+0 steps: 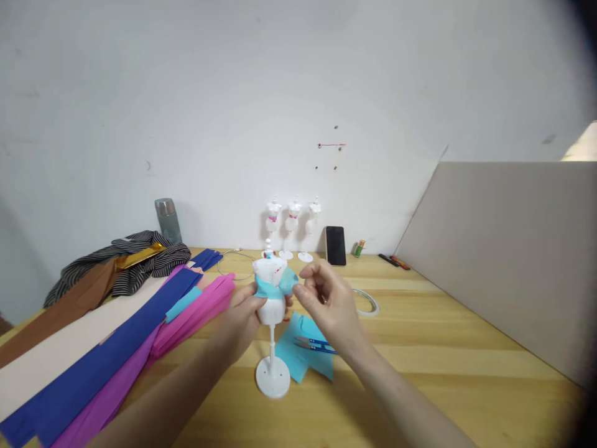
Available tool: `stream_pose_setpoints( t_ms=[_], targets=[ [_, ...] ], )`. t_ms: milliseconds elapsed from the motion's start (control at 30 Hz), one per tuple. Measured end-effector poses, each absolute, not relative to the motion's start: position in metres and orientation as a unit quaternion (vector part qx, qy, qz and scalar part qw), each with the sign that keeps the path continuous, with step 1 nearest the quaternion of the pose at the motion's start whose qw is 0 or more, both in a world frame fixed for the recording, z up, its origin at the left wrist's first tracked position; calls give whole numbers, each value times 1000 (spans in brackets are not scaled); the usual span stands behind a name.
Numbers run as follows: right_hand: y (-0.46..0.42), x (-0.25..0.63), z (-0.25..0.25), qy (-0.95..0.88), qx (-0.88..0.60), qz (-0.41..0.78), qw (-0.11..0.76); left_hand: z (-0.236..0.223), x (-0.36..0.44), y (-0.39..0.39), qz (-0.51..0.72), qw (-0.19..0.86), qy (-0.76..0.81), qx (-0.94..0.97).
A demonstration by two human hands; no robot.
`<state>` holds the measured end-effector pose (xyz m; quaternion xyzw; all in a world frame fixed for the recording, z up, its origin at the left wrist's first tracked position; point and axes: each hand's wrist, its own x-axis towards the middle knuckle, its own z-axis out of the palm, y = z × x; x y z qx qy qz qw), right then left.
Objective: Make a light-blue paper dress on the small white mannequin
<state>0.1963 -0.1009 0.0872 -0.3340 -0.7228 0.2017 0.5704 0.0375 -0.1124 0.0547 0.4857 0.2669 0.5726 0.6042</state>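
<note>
From the head camera, you are holding a small white plastic dress-form mannequin on a thin stem and round base in front of you, its base resting on the pale wooden surface. Your left hand is curling around the torso from the left, fingers closed on it. Your right hand is pinching the edge of the light blue crepe paper wrap at the mannequin's chest, thumb and fingertips nearly together.

The form is looking light, stiff and top-heavy on that stem, so the torso is the sound place to grip, not the stem. The paper is looking soft and easy to tear; hold it near the edge, gently.

Blue-handled snips are lying on a loose light blue paper piece just beside the base. Long folded crepe sheets in pink, blue and cream are crowding your left; the right side is offering open room up to the grey board.
</note>
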Motion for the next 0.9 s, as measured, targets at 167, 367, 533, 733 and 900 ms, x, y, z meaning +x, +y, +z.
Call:
stream_pose_setpoints(
  t_ms=[167,367,533,733,900],
  targets=[
    [-107,200,87,-748,-272,-23,605,61,28,-109,601,344,453,562],
    [-104,185,74,-782,-240,-214,535,75,34,-125,522,166,539,640],
    [-101,182,68,-770,-237,-223,549,76,44,-134,492,154,526,676],
    [-104,184,71,-745,-224,-164,606,72,48,-137,475,140,537,683],
    [-105,183,72,-749,-225,-174,598,70,47,-136,481,57,527,699]
  ],
)
